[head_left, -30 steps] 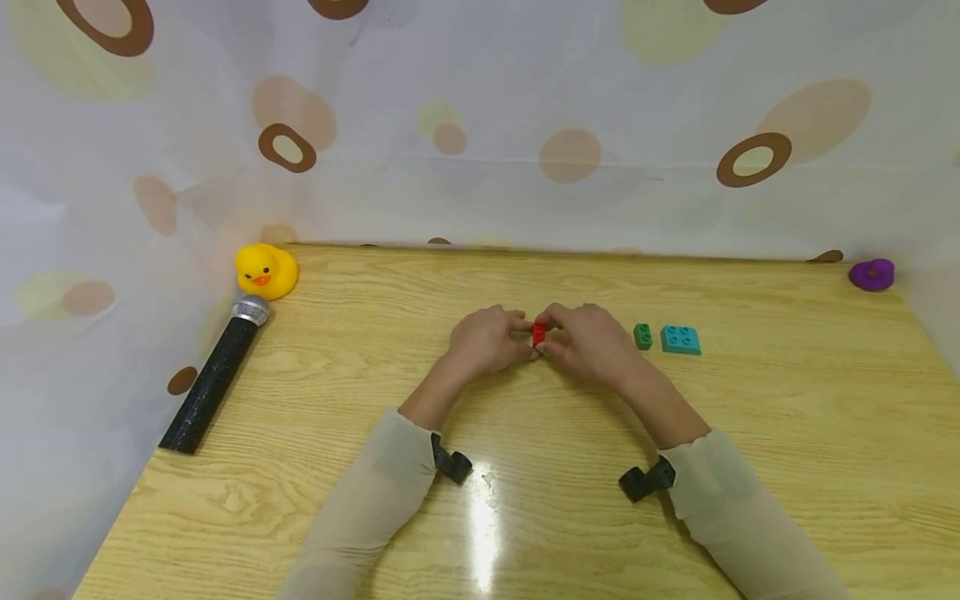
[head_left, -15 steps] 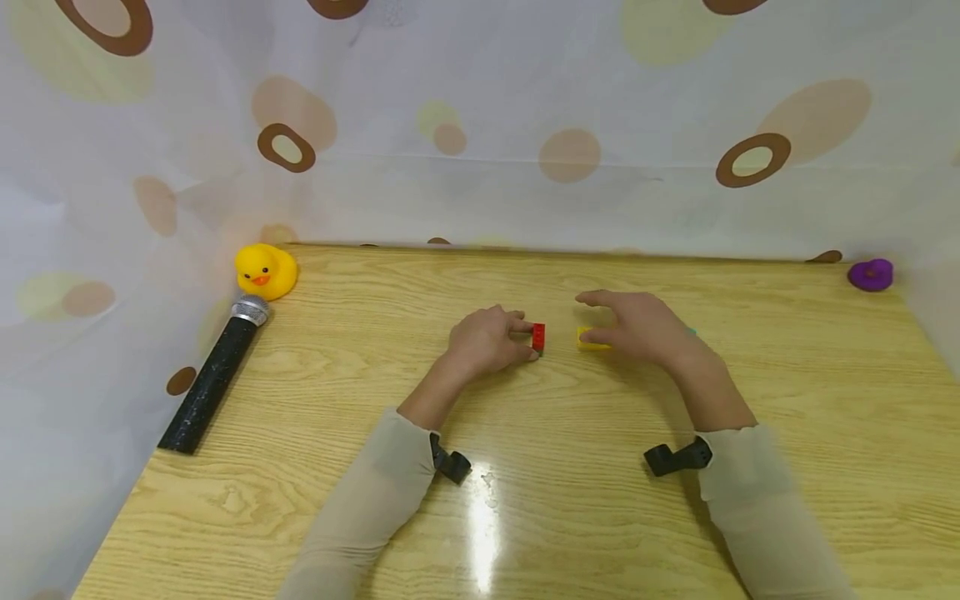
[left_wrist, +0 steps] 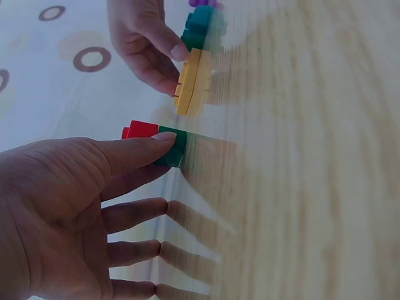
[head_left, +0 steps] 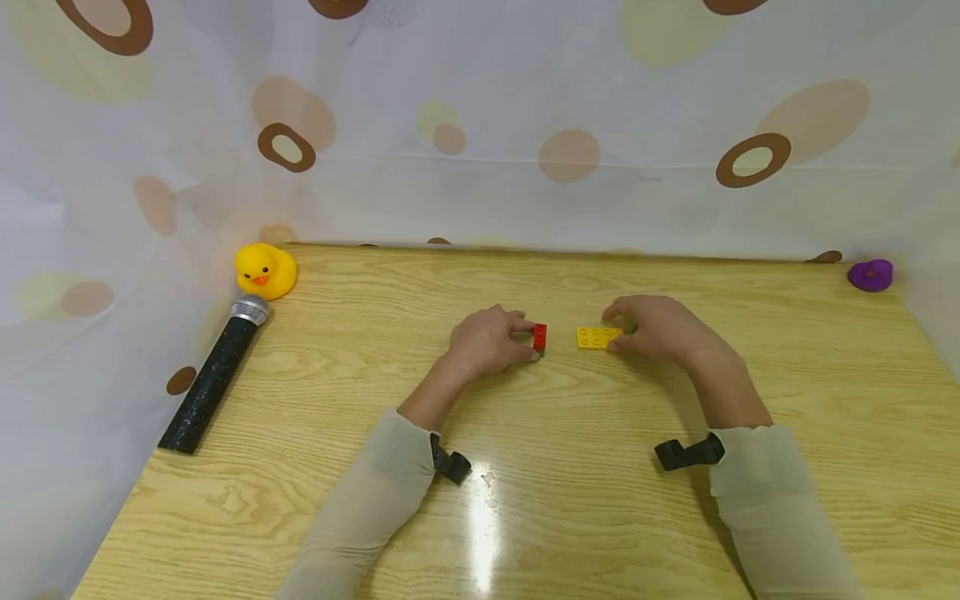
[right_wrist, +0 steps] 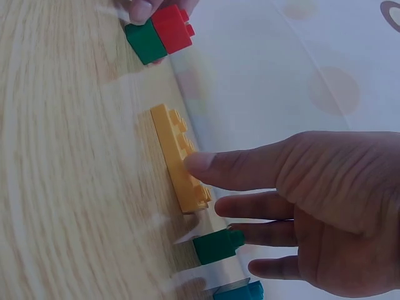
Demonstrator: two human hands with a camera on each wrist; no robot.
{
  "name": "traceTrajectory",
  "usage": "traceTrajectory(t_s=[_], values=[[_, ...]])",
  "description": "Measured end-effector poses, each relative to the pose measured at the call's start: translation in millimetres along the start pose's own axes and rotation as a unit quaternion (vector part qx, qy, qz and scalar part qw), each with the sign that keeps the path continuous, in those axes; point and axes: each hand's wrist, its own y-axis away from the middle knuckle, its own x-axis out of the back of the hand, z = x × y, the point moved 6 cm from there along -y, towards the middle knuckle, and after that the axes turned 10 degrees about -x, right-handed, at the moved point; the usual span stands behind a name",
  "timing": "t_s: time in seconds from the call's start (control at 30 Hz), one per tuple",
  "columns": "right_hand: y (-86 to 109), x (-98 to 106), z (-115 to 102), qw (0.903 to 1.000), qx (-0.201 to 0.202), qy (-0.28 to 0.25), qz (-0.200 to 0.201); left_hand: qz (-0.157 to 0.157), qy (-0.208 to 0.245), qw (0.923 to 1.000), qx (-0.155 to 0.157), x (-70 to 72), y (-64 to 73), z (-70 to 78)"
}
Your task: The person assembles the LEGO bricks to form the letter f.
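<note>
My left hand (head_left: 487, 337) pinches a green toy brick (left_wrist: 172, 147) between thumb and index finger, its other fingers spread out straight. A red brick (head_left: 540, 335) is stacked on top of that green one. To the right, a flat yellow brick (head_left: 597, 337) with two rows of studs lies studs up on the table. My right hand (head_left: 667, 332) is around its right end, thumb on the near side and index finger beyond the far side, with a gap at the index finger. In the right wrist view, the thumb overlaps the yellow brick and the other fingers stretch out straight.
Beyond the yellow brick, a small green brick (right_wrist: 217, 245) and a teal brick (right_wrist: 240, 291) stand in the right wrist view; the hand hides them in the head view. A yellow duck (head_left: 266, 271), a microphone (head_left: 217, 375) and a purple duck (head_left: 871, 274) sit near the table's sides.
My right hand has let go of the red brick and moved right to the yellow brick, which its palm covered before. The left hand has stayed put with the stacked bricks.
</note>
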Motion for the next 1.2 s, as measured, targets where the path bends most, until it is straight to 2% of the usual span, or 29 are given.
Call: traceTrajectory(t_s=[0.23,0.47,0.73,1.0,1.2], values=[[-1.4,-6,1,1.0000,0.001,-0.001,-0.007,0.008,0.001,0.9999,-0.015,0.6,2.4,2.0],[-2.4,-9,-2,0.9998,0.007,0.016,-0.002,0.000,0.034,0.9989,-0.032,0.2,4.4,1.0],[-3.7,-2,0,0.9996,0.001,0.018,0.022,0.013,0.062,0.9958,-0.066,2.5,4.0,6.6],[0.6,7,-4,0.9991,-0.014,-0.029,0.026,0.014,0.074,0.9953,-0.060,1.9,3.8,8.8],[5.8,13,-8,0.9982,0.015,-0.034,0.047,0.025,0.073,0.9958,-0.049,1.2,3.1,7.2]])
